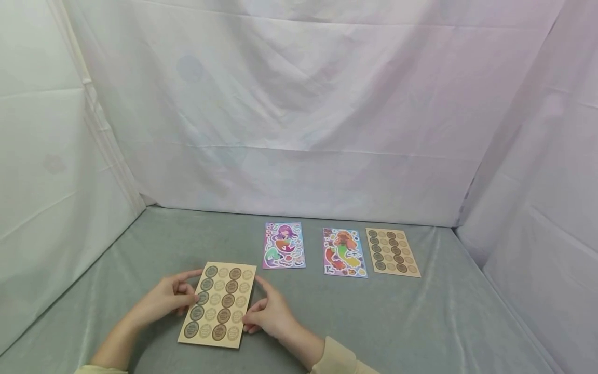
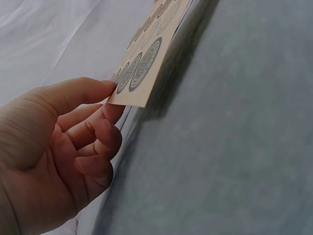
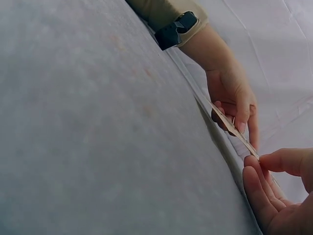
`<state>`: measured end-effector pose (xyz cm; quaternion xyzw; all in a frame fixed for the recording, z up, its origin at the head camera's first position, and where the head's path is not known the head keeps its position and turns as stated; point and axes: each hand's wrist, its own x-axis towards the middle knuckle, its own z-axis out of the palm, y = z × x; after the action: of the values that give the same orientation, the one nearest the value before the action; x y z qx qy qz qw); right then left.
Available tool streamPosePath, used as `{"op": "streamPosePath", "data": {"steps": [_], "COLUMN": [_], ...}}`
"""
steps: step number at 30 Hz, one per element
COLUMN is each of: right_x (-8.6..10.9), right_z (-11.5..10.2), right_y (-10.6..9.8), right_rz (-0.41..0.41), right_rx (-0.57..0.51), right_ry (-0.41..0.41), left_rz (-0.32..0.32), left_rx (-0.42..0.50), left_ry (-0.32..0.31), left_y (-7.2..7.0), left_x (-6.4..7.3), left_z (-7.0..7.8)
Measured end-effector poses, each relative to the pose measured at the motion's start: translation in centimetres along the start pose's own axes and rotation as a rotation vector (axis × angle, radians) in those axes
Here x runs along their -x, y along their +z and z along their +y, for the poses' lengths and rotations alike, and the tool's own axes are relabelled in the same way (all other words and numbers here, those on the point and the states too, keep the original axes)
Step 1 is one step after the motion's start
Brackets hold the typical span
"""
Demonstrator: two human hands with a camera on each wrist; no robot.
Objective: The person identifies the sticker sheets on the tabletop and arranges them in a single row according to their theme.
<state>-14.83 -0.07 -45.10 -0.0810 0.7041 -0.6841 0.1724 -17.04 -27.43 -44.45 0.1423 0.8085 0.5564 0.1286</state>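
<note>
Both hands hold a tan sticker sheet [image 1: 217, 306] printed with rows of round stamp-like stickers in grey-green, cream and brown. The left hand [image 1: 170, 296] pinches its left edge between thumb and fingers. On the opposite long edge, the right hand [image 1: 275, 314] pinches with the thumb, its index finger reaching toward the upper corner. In the left wrist view the sheet [image 2: 146, 63] is raised off the cloth, casting a dark shadow beneath. Seen nearly edge-on in the right wrist view, the sheet [image 3: 234, 128] spans the gap between the two hands.
Farther back lie a purple-haired mermaid sticker sheet [image 1: 284, 245], an orange-haired mermaid sticker sheet [image 1: 345, 253] and another tan round-sticker sheet [image 1: 393, 252]. A grey-green cloth [image 1: 397, 322] covers the table. White curtains [image 1: 299, 104] hang behind and at both sides.
</note>
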Motion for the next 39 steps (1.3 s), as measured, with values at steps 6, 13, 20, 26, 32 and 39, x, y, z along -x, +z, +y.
{"op": "streamPosePath", "data": {"steps": [6, 13, 20, 26, 32, 39], "right_x": [0.11, 0.08, 0.10, 0.16, 0.15, 0.12], "right_z": [0.37, 0.52, 0.55, 0.49, 0.52, 0.44], "right_y": [0.12, 0.01, 0.03, 0.10, 0.17, 0.26], "right_rz": [-0.005, -0.017, -0.033, -0.046, -0.047, -0.052], "right_rx": [-0.015, -0.013, -0.003, 0.018, 0.041, 0.076], "right_ry": [0.021, 0.054, 0.088, 0.093, 0.086, 0.091], "left_rz": [-0.029, -0.057, -0.063, -0.067, -0.075, -0.073], "left_rx": [-0.015, -0.006, -0.014, -0.036, -0.055, -0.077], "left_ry": [-0.019, -0.022, -0.023, -0.018, -0.011, -0.018], "left_y": [-0.08, -0.10, -0.06, 0.05, 0.13, 0.14], "left_x": [0.09, 0.02, 0.03, 0.19, 0.27, 0.19], "left_z": [0.00, -0.16, -0.24, -0.19, -0.06, -0.12]}}
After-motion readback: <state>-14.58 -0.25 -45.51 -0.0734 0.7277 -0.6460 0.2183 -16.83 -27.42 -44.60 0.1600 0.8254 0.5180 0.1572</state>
